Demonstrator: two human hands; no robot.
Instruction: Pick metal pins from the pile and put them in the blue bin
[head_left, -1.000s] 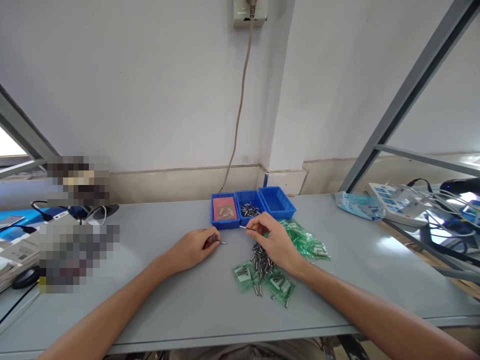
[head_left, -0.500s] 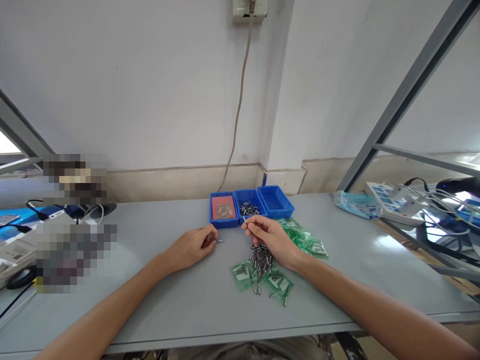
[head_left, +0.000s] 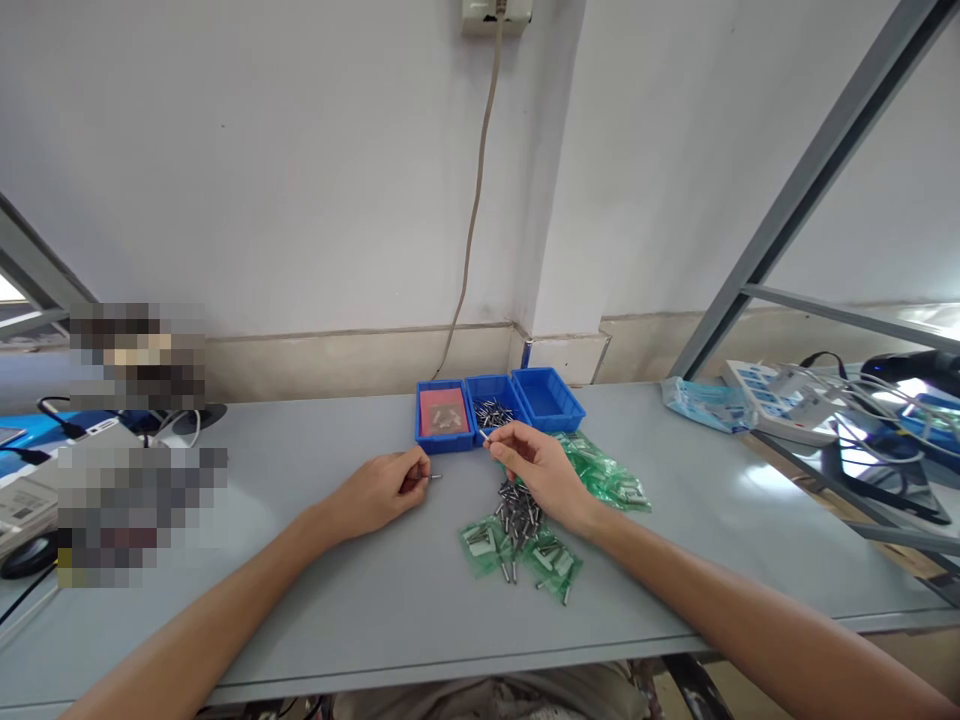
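Observation:
My left hand [head_left: 391,488] rests on the grey table with its fingers curled round a small metal pin [head_left: 436,477], whose end sticks out to the right. Between thumb and fingertips of my right hand [head_left: 541,468] is another thin metal pin [head_left: 484,436], held just in front of the blue bins. A pile of metal pins [head_left: 519,515] lies below my right hand. Small green bags [head_left: 480,545] with pins in them lie around that pile. Several more green bags [head_left: 611,480] are to the right, partly behind my right hand.
Three blue bins stand by the wall: one with a red sheet and clear bag [head_left: 444,415], a middle one with loose pins [head_left: 493,413], and a right bin [head_left: 549,398]. Cables and a power strip [head_left: 772,400] lie right; electronic equipment [head_left: 37,490] sits left.
The view has shifted slightly. Both hands stay almost in place, each keeping its pin; the pin in my right hand lies a little closer to level.

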